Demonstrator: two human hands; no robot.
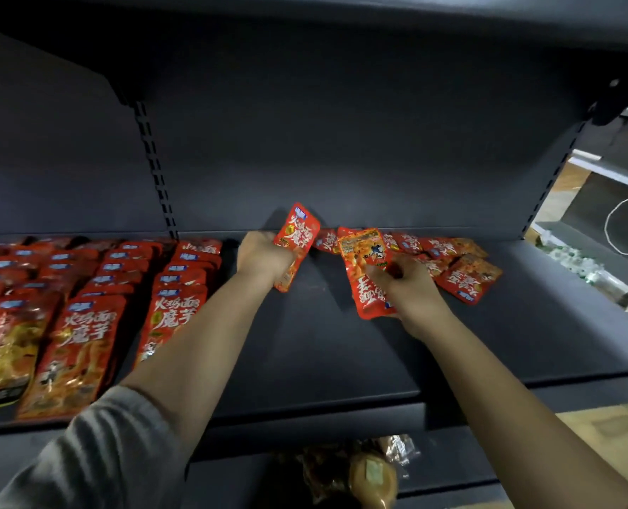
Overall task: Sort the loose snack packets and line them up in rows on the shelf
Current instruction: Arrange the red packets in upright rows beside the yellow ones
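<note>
Hands each grip red packet — left (264, 257), right (406, 288) — above shelf (305, 361).

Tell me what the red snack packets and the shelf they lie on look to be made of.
Snack packets: apparently thin printed plastic or foil film, glossy; highlights glint on the rows at left, and the one in the right hand bends. Shelf: likely painted metal, matte dark grey, with a slotted upright behind; material uncertain.
</note>
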